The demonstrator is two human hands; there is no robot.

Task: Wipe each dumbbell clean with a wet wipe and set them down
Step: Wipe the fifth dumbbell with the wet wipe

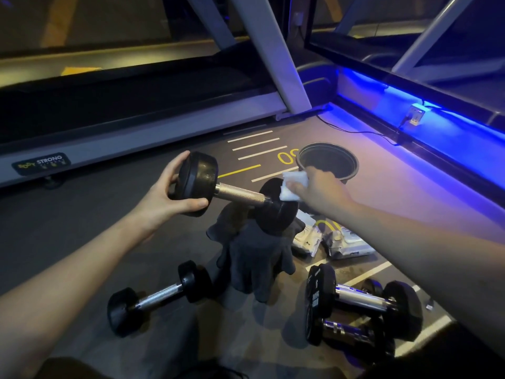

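Observation:
A black dumbbell (240,194) with a knurled metal handle is held above the floor, tilted down to the right. My left hand (166,195) grips its near-left head. My right hand (318,191) presses a folded white wet wipe (293,186) against the far-right head. A smaller black dumbbell (159,296) lies on the floor at lower left. Two larger dumbbells (363,307) lie side by side at lower right.
A dark grey cloth (257,258) is bunched on the floor under the held dumbbell. Wet wipe packs (338,242) lie to its right. A round black bin (328,161) stands behind. A treadmill base (142,138) runs along the left, a blue-lit ledge (437,138) along the right.

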